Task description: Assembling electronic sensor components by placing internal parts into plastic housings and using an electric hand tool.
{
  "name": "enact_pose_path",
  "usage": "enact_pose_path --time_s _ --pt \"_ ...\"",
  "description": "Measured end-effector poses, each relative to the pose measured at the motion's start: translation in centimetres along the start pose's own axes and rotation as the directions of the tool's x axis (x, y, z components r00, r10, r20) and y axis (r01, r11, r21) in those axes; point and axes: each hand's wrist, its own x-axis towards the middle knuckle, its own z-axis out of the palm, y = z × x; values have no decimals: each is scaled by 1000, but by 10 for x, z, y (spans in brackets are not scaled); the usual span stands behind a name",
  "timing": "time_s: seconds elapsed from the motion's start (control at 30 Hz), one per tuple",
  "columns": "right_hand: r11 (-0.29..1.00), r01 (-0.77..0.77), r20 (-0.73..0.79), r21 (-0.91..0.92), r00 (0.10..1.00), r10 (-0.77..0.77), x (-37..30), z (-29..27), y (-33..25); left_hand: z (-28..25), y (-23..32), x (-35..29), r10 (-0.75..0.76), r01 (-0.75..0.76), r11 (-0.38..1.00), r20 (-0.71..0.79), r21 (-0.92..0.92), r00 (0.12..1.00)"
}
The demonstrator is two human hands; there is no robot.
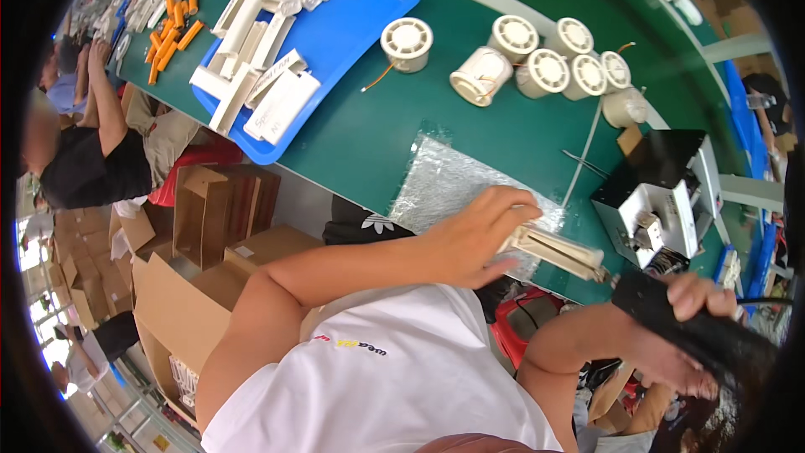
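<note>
My left hand (478, 235) is closed around one end of a long cream plastic housing (558, 253) and holds it tilted over the table's near edge. My right hand (662, 356) grips a thick black handheld tool (658, 300), which looks like an electric screwdriver. Its tip meets or nearly meets the housing's right end; actual contact is too small to tell. Under and behind my left hand lies a sheet of clear bubble wrap (457, 176) on the green tabletop (335, 151).
A blue tray (335, 75) at the left holds several white housings. Orange cylindrical cells (172, 38) lie beyond it. Several round white vented parts (547, 71), some with wires, stand at the back. A black-and-white box device (658, 193) stands right. Cardboard boxes (180, 298) and a co-worker (96, 155) are left.
</note>
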Motion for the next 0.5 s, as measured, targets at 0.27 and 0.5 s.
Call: enact_pose_path --time_s 0.27,0.5 --pt "842 358 -298 -404 818 -491 68 -24 -51 -117 -23 154 -214 191 920 30 341 976" --pt "578 48 -249 -815 871 -424 69 -21 23 -125 -165 306 -423 483 795 -235 367 875"
